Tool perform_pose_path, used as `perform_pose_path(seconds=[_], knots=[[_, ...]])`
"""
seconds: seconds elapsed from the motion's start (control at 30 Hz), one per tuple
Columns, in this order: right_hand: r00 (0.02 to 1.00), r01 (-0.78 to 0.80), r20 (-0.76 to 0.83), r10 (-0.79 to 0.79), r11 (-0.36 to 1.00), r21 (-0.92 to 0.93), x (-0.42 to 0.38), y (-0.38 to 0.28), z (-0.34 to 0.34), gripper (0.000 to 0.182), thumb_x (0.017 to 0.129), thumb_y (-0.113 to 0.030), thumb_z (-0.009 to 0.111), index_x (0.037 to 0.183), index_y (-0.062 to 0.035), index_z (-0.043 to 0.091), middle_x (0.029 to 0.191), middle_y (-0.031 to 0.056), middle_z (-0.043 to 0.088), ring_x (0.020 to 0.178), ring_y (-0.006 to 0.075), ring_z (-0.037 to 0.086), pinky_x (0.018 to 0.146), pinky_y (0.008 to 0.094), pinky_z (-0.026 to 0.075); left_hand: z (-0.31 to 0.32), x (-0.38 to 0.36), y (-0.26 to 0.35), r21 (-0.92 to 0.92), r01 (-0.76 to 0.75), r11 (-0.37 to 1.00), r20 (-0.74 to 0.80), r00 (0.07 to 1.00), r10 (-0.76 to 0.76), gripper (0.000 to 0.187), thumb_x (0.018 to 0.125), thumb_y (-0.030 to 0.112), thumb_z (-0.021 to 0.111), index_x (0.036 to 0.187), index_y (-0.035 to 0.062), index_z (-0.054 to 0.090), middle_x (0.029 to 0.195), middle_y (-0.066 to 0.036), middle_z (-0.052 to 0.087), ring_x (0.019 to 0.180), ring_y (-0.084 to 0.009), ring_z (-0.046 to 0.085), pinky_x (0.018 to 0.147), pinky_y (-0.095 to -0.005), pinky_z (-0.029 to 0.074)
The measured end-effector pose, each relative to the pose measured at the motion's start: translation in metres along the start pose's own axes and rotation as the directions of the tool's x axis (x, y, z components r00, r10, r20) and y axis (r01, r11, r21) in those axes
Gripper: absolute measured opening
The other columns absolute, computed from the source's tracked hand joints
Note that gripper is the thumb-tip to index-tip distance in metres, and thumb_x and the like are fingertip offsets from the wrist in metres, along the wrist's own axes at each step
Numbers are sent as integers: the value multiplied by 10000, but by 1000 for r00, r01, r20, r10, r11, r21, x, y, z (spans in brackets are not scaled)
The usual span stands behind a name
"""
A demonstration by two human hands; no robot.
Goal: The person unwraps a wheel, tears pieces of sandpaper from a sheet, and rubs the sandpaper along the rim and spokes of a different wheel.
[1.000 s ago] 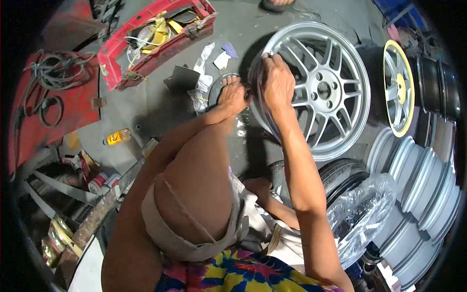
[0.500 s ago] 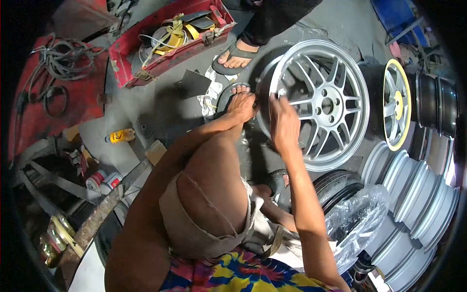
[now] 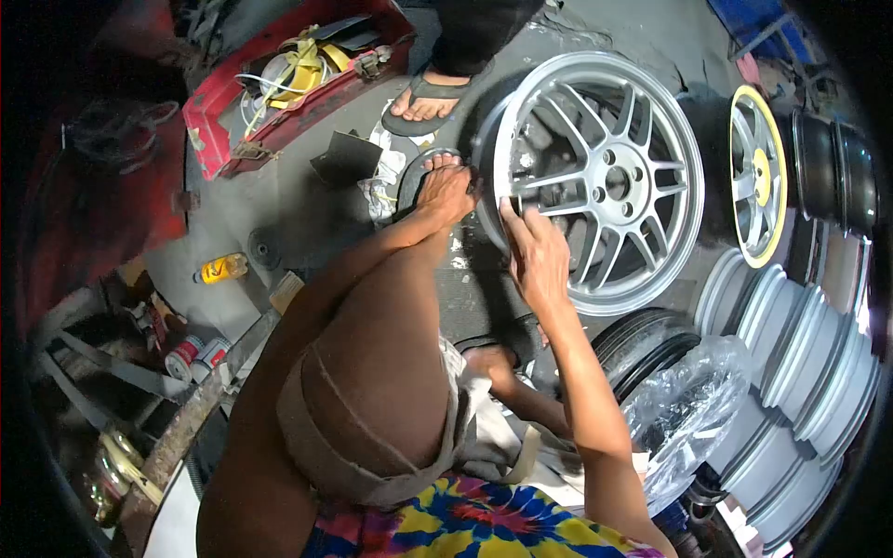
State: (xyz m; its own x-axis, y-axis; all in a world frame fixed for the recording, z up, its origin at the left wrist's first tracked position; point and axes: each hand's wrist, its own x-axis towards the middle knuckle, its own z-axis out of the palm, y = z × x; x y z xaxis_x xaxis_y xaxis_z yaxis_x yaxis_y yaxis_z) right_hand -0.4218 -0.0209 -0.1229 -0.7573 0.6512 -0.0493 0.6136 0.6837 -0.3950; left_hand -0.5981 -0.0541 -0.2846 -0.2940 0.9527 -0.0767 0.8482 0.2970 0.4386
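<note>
A silver multi-spoke alloy wheel point(image 3: 616, 156) stands tilted on the floor in front of me, its face turned up towards me. My right hand point(image 3: 539, 260) is at the near left edge of its rim, fingers bent and pressed together there. Whatever is between those fingertips is too small to make out. My left hand point(image 3: 446, 197) hangs low beside the wheel's left side, overlapping my sandalled foot point(image 3: 435, 166). Its fingers curl downward and are mostly hidden.
Another person's sandalled foot point(image 3: 428, 100) stands just beyond. A red toolbox point(image 3: 209, 139) lies upper left; a yellow bottle point(image 3: 221, 269) is on the floor. To the right are a yellow-rimmed wheel point(image 3: 744, 186), stacked silver rims point(image 3: 781, 325), a tyre point(image 3: 642, 339) and clear plastic wrap point(image 3: 693, 400).
My right hand has slid a little towards me along the wheel's left rim. The view has shifted slightly; my left hand stays by my foot.
</note>
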Motion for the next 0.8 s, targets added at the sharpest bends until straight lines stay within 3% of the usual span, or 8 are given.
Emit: perform_pose_path(seconds=[0.1,0.17,0.3,0.37,0.5,0.63,0.73,0.8], knots=[[988,87,-125,-88,996,-16,32,12,2,545,766,-34,672,1306,-77,611,1015,137,560,958,339,572,806,453,445,3,1,0,-23,36,999,83,996,-34,418,874,389,633,1086,35,700,1315,-256,588,1310,-457,470,1136,-576,320],[947,80,-299,-120,986,-143,73,25,-2,565,747,-15,668,1305,-94,627,1024,139,586,942,342,594,785,424,470,8,2,-3,46,21,999,-54,998,-19,414,869,394,630,1047,29,711,1245,-247,615,1239,-446,517,1091,-561,369],[878,22,-440,190,901,434,84,22,-49,246,973,-101,599,1172,7,695,983,193,666,893,309,649,824,371,499,4,4,-4,18,-51,999,-133,990,53,393,864,389,615,947,21,724,1116,-222,631,1113,-414,554,995,-532,427],[862,-110,-257,437,656,747,50,24,-52,298,1001,-195,627,1196,23,684,1027,134,690,942,214,644,852,322,489,6,-1,0,60,-17,998,-94,995,23,376,867,364,614,959,14,717,1128,-221,628,1123,-405,543,1006,-522,424],[781,-361,-11,625,466,808,3,18,-29,302,947,-187,725,1156,31,713,1068,111,688,997,145,612,907,288,468,8,-1,-5,71,-29,997,-1,1000,29,305,726,186,645,966,7,702,1178,-228,610,1172,-401,529,1046,-519,405],[827,-163,-316,465,736,658,-7,5,-10,205,927,-149,735,1061,5,755,992,79,575,1014,187,568,866,298,450,18,-3,-10,60,-49,997,-56,997,52,327,666,143,636,953,1,698,1179,-231,606,1168,-401,530,1065,-524,395],[837,-222,-310,450,799,559,-8,6,-15,218,940,-174,732,1064,5,751,951,60,611,937,156,593,827,288,469,16,-1,-7,83,-81,993,-158,983,94,320,671,144,635,949,-3,697,1178,-232,606,1159,-401,534,1069,-524,397],[776,-311,-34,630,429,848,-8,6,-10,235,946,-192,736,1078,3,738,873,29,651,785,108,593,721,263,485,-16,2,6,4,69,998,244,967,-68,569,783,160,558,1297,-84,573,1416,-327,506,1378,-468,431,1202,-548,258]])
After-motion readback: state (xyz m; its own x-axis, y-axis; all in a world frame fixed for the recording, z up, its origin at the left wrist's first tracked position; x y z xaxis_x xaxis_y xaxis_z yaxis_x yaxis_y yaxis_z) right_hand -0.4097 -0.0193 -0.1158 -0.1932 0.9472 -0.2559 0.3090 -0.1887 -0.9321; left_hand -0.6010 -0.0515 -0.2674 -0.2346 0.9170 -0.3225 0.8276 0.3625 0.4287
